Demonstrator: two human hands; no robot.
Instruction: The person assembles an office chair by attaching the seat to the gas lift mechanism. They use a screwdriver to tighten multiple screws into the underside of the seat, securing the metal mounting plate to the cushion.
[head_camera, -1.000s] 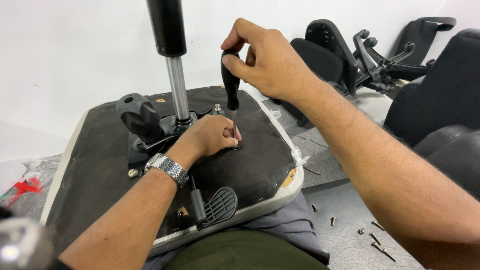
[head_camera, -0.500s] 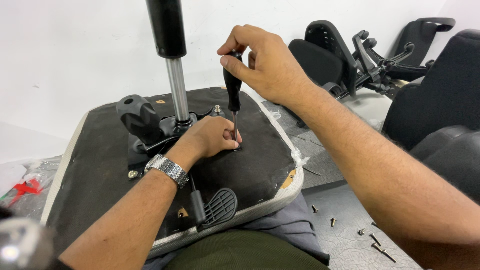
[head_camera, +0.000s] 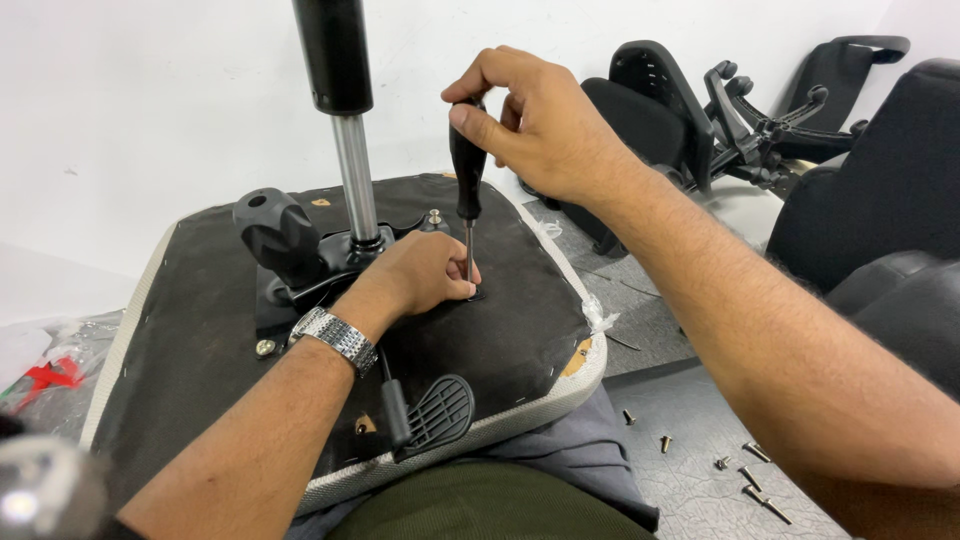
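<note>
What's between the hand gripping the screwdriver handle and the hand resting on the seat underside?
In the head view, only the screwdriver spans right hand to left hand, its thin shaft beside the left fingertips.

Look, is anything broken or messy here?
A little. The seat's black underside cover is torn at its right corner, showing brown board. Loose screws lie scattered on the grey floor. The right hand holds a screwdriver upright, and the left hand steadies its tip.

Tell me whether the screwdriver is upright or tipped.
Upright: the screwdriver stands near vertical, right hand on its handle, left hand at its tip.
</note>
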